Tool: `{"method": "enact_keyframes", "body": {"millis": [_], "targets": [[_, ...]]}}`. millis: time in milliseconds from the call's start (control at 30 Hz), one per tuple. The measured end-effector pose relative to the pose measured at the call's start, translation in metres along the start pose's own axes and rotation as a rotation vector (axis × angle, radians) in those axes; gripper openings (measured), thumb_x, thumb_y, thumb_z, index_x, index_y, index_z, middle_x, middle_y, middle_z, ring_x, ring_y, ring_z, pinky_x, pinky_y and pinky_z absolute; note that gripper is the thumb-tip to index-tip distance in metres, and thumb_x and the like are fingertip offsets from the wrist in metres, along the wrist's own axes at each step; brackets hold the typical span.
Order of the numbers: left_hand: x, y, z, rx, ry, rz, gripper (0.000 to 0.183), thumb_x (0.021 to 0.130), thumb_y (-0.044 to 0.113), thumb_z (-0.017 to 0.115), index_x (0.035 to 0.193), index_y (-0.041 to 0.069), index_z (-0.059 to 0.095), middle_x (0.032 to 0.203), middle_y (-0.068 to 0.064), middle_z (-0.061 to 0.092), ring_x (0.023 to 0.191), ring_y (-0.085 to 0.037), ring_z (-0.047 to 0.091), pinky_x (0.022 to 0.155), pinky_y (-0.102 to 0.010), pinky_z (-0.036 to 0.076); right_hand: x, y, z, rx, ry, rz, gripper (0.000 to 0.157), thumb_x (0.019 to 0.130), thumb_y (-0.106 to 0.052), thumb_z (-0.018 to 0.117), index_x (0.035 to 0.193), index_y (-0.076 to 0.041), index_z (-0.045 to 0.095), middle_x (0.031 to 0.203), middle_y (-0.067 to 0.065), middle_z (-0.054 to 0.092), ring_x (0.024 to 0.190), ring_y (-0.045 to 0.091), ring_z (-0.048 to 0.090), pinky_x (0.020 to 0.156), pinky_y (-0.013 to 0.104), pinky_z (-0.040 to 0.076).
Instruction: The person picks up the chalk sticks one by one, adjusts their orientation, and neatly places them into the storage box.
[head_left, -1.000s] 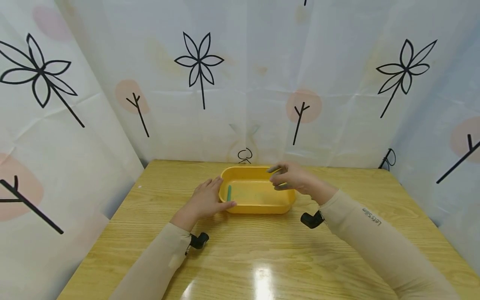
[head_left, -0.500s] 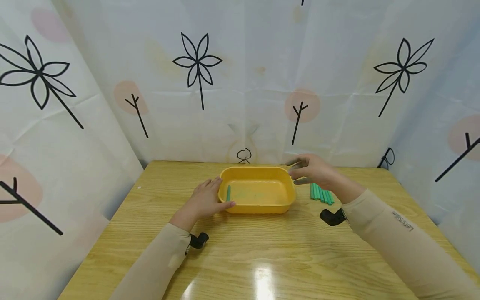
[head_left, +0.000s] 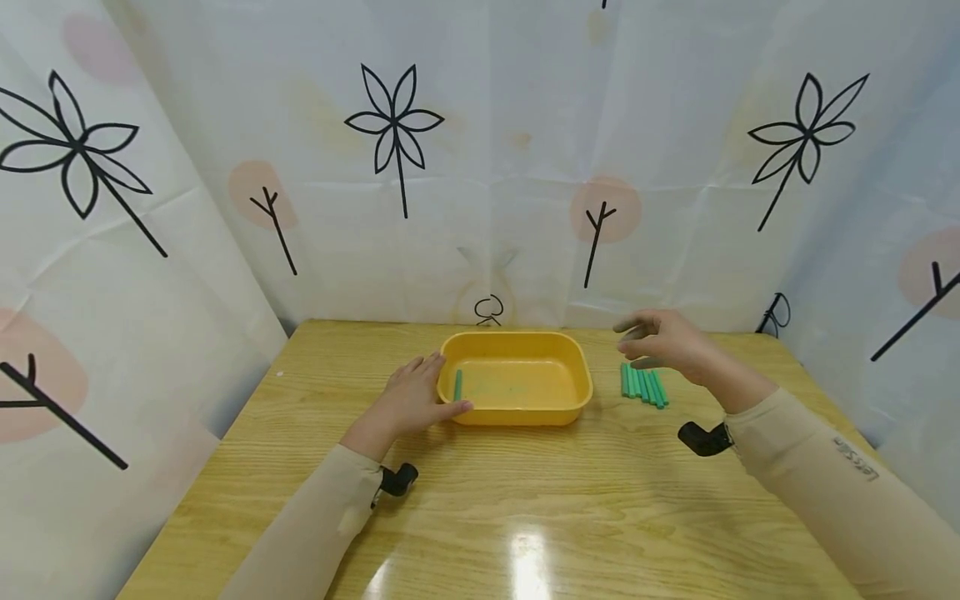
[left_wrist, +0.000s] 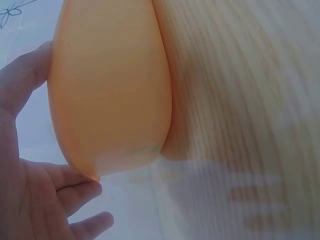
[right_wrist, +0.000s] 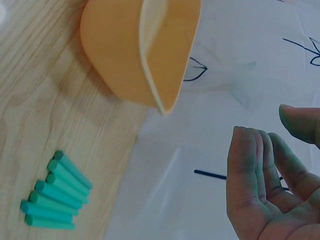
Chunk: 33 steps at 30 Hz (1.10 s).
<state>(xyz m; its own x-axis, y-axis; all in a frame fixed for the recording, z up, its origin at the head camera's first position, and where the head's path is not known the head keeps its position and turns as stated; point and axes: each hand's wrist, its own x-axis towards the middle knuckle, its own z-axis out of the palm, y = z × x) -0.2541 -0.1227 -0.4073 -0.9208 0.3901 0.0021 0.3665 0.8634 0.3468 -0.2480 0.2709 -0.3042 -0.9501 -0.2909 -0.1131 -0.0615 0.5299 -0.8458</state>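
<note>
A yellow plastic basin [head_left: 525, 417] stands on the table with one short green stick [head_left: 458, 386] lying inside near its left end. At the basin's left end, my left hand [head_left: 405, 402] rests its spread fingers and thumb on the rim; in the left wrist view the thumb and fingertips touch the edge. My right hand [head_left: 672, 348] is raised at the right, holding nothing, its fingers loosely bent with the thumb apart. Close below it several green round sticks [right_wrist: 57, 195] lie side by side on the table. Those fingers look tinged grey-green.
The wooden table [head_left: 480, 508] ends at a white curtain [head_left: 495, 167] printed with black flowers, which hangs behind and along both sides. Black wrist cameras [head_left: 705, 439] sit at both cuffs. A thin dark object [head_left: 774, 315] is at the back right corner.
My right hand has moved right, from over the basin to above the green sticks, which came into view as it moved. The left hand stays on the rim.
</note>
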Motion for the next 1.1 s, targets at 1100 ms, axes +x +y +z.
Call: {"method": "enact_keyframes", "body": {"millis": [1100], "targets": [[0.003, -0.005, 0.003, 0.017, 0.005, 0.005, 0.106, 0.087, 0.075, 0.055, 0.159, 0.003, 0.024, 0.163, -0.017, 0.023, 0.148, -0.043, 0.022, 0.118, -0.060, 0.015, 0.007, 0.081, -0.028, -0.113, 0.070, 0.105, 0.054, 0.103, -0.013, 0.056, 0.146, 0.013, 0.035, 0.129, 0.034, 0.051, 0.115, 0.047, 0.054, 0.094, 0.051, 0.053]]}}
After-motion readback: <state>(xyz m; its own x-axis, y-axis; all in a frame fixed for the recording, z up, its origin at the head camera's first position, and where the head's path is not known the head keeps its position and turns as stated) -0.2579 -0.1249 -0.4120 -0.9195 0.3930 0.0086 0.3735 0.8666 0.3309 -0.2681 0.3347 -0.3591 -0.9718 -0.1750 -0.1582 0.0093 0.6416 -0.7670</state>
